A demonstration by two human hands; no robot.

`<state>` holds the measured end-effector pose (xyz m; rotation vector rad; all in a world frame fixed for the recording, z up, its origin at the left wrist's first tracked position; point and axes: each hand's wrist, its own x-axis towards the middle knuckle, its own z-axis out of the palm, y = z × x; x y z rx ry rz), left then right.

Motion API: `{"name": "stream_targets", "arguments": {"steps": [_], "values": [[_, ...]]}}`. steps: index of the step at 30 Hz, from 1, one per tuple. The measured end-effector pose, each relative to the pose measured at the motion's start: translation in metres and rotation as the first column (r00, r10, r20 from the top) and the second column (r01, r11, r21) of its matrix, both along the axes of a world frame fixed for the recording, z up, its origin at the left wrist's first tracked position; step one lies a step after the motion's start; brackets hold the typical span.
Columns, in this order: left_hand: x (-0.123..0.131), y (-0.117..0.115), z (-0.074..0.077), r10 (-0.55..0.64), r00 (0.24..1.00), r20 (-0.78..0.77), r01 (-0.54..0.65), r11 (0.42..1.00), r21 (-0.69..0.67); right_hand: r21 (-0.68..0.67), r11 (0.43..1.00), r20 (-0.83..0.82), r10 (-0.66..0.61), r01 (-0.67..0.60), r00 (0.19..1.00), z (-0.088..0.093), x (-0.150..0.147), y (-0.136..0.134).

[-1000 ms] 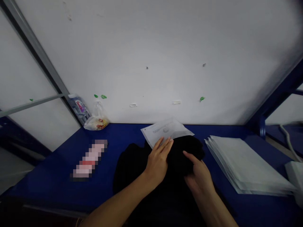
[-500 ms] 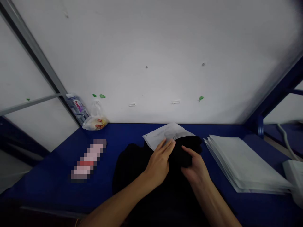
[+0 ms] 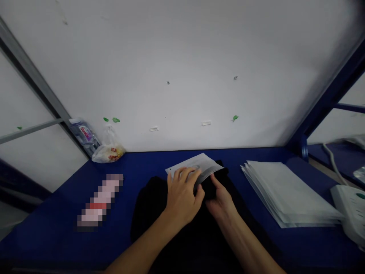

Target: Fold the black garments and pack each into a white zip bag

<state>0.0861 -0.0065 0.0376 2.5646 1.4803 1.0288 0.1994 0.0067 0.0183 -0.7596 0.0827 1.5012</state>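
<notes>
A white printed flat bag point(image 3: 194, 164) lies on a folded black garment point(image 3: 151, 213), and a dark fold of the cloth sits at its open edge. My left hand point(image 3: 181, 194) rests on the bag with its fingers curled over the surface. My right hand point(image 3: 219, 199) pinches the black cloth just below the bag's edge, next to my left hand. How far the cloth reaches inside the bag is hidden.
The blue table point(image 3: 54, 213) holds a stack of white flat bags point(image 3: 288, 194) to the right and a pixelated item point(image 3: 99, 199) to the left. A water bottle point(image 3: 84, 135) and a plastic bag point(image 3: 108, 151) stand against the white wall point(image 3: 182, 68). A white power strip point(image 3: 349, 209) sits at far right.
My hands have drawn closer together. My left hand has moved from the cloth's edge onto the bag, and the bag now lies lower over the black cloth. The view has shifted slightly.
</notes>
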Motion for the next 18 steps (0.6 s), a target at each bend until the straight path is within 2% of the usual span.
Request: {"name": "stream_targets", "arguments": {"steps": [2, 5, 8, 11, 18], "values": [[0.002, 0.002, 0.000, 0.073, 0.996, -0.050, -0.070, 0.995, 0.073, 0.036, 0.998, -0.023, 0.044, -0.043, 0.999, 0.001, -0.005, -0.004], [0.006, 0.007, -0.007, 0.090, 0.991, -0.103, -0.078, 0.990, 0.121, 0.059, 0.994, -0.060, 0.091, -0.087, 0.994, 0.001, -0.013, -0.008], [0.008, 0.008, -0.013, 0.066, 0.994, -0.083, -0.051, 0.984, 0.169, 0.007, 0.997, -0.048, 0.073, -0.073, 0.996, -0.002, -0.019, -0.007], [0.010, 0.006, -0.014, -0.017, 0.997, -0.074, 0.032, 0.977, 0.210, 0.002, 0.999, -0.016, 0.055, -0.055, 0.998, -0.003, -0.021, -0.004], [0.005, 0.006, -0.007, -0.036, 0.997, -0.068, 0.049, 0.976, 0.212, 0.123, 0.992, 0.128, 0.006, -0.021, 0.992, -0.006, -0.022, -0.004]]}}
